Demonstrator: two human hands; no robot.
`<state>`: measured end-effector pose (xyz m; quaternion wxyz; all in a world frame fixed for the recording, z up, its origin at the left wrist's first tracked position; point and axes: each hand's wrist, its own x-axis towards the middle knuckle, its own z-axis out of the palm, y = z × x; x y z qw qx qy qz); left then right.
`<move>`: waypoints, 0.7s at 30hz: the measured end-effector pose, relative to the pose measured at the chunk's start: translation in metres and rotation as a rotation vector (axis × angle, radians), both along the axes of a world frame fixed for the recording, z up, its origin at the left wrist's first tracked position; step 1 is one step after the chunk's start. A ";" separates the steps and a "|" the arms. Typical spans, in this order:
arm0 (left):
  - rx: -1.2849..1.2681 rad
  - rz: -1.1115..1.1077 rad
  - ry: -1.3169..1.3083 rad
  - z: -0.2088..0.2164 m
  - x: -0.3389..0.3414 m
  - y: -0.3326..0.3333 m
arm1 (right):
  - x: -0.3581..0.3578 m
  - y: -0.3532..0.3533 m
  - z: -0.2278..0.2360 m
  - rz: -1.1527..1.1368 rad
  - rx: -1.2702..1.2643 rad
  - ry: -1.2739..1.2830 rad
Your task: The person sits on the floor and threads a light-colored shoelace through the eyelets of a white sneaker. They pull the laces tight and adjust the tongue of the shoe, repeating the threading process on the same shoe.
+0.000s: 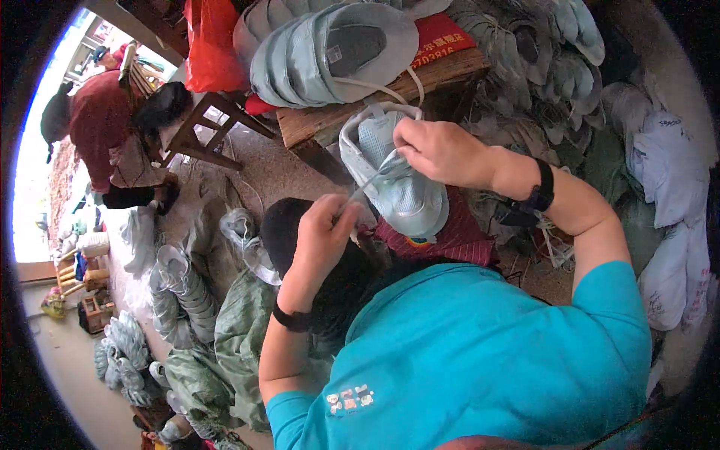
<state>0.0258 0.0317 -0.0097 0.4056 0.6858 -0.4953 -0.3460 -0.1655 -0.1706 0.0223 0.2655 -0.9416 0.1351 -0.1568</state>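
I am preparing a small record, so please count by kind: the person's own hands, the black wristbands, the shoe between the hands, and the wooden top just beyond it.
Own hands: 2 (left hand, right hand)
Black wristbands: 2 (left wristband, right wristband)
Pale shoe: 1
Wooden top: 1
Total: 6

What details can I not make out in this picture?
All in the head view:
Right hand: exact grip on the pale lace, hidden by its own fingers.
Shoe upper: underside, turned away from the camera.
Red plastic bag: top, cut off by the upper edge.
Distant person in dark red: finger details, too small.
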 end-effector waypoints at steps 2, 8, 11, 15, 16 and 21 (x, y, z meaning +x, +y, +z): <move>-0.051 -0.100 0.090 0.016 -0.002 0.003 | 0.002 -0.001 0.009 0.055 -0.025 -0.054; -0.096 0.247 0.942 0.024 0.006 -0.005 | -0.012 -0.012 0.008 0.064 0.047 -0.038; -0.109 0.305 1.185 -0.009 0.040 0.006 | -0.037 -0.038 -0.002 -0.080 0.408 0.053; -0.291 0.285 1.424 -0.013 0.082 0.016 | -0.086 -0.068 -0.047 -0.104 0.035 0.000; -0.358 0.341 1.366 -0.017 0.099 0.023 | -0.094 -0.069 -0.052 -0.200 0.020 0.083; -0.586 0.456 1.231 -0.006 0.142 0.054 | -0.096 -0.064 -0.039 -0.572 0.700 0.187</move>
